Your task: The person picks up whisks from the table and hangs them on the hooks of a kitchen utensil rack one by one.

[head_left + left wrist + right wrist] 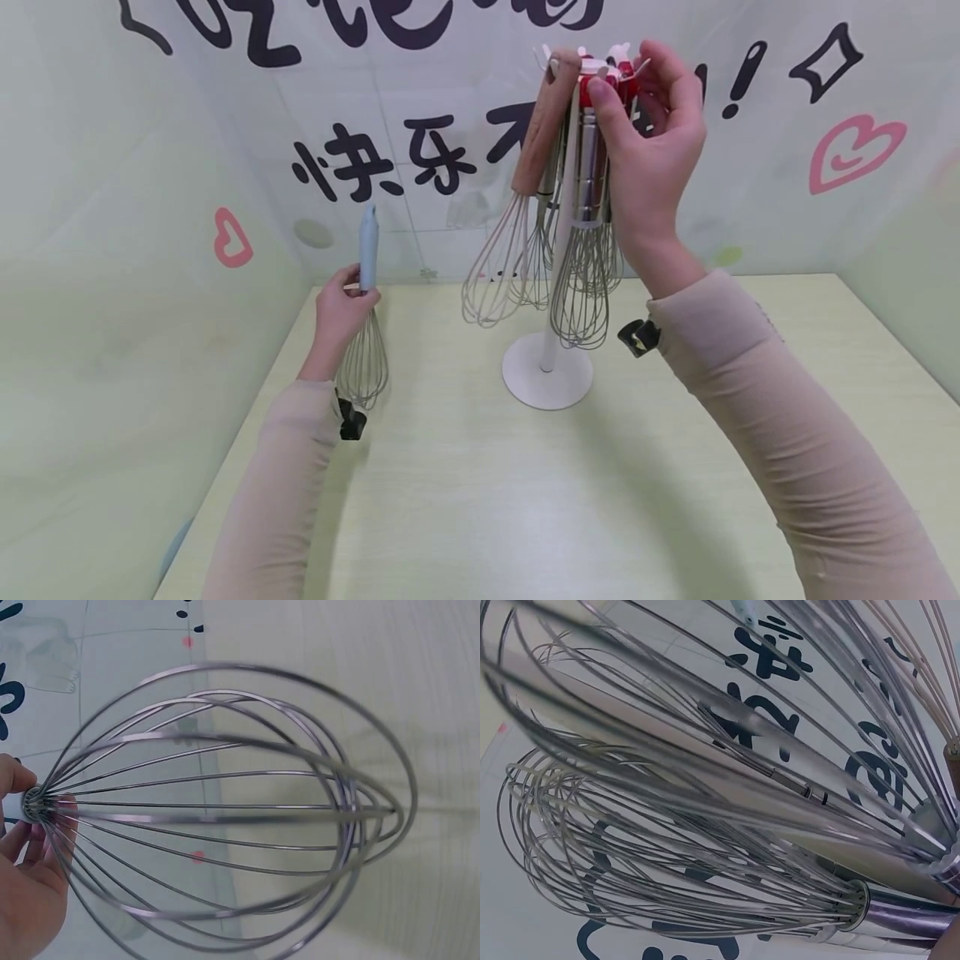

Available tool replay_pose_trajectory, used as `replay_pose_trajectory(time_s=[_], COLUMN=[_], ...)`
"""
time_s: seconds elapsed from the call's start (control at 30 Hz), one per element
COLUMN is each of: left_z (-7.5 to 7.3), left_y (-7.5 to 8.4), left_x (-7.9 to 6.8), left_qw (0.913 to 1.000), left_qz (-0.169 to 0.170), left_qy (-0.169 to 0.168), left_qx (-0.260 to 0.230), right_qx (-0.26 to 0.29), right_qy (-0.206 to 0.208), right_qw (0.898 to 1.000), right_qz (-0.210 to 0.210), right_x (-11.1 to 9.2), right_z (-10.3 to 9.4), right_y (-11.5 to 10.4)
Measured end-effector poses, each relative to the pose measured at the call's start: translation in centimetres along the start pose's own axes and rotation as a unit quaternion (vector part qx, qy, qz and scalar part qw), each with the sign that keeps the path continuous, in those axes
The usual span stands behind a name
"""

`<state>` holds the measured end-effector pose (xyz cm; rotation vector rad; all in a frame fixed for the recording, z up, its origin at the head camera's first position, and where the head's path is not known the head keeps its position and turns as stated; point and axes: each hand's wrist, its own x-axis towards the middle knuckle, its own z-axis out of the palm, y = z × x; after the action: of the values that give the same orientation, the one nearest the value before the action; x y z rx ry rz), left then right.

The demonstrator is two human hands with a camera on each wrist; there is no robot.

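In my left hand, I grip a light blue-handled whisk near the base of its handle. It stands nearly upright, wires downward, and its wire loops fill the left wrist view. My right hand is raised at the top of a white whisk stand. Thumb and fingers there pinch a whisk with a red end and a steel handle. Beside it hangs a wooden-handled whisk. Several steel whisks crowd together in the right wrist view; that hand barely shows there.
The stand's round white base rests on a pale wooden table. A backdrop with black lettering and pink hearts rises behind, with pale side walls. A blue object shows at the table's lower left edge.
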<state>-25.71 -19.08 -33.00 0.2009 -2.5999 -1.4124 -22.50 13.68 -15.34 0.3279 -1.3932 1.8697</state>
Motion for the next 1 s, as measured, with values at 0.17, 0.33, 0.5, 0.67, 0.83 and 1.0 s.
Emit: replay_pose_trajectory(time_s=[0.17, 0.33, 0.5, 0.67, 0.83, 1.0], left_z=[0.4, 0.7, 0.9, 1.2, 1.4, 1.6], left_y=[0.6, 1.4, 2.7, 3.8, 4.9, 6.3], left_x=[0.0, 0.0, -0.2, -0.3, -0.6, -1.1], left_qw=[0.9999, 0.9997, 0.9989, 0.9976, 0.9965, 0.9945], left_qz=[0.012, 0.015, 0.021, 0.032, 0.042, 0.060], left_qy=[0.002, 0.005, 0.003, 0.004, 0.004, 0.006], left_qx=[-0.010, -0.021, -0.042, -0.062, -0.073, -0.085], right_qx=[-0.009, -0.016, -0.013, -0.009, -0.018, -0.022], right_qy=[0.012, 0.019, 0.024, 0.024, 0.018, 0.021], right_qw=[1.000, 1.000, 1.000, 1.000, 1.000, 0.999], right_qz=[0.002, 0.006, 0.010, 0.014, 0.018, 0.016], right_x=[-0.3, -0.5, -0.6, -0.8, -0.8, -0.9], right_z=[0.4, 0.8, 1.0, 1.1, 1.1, 1.3], right_y=[-0.4, -0.8, -1.1, -1.5, -1.6, -1.7])
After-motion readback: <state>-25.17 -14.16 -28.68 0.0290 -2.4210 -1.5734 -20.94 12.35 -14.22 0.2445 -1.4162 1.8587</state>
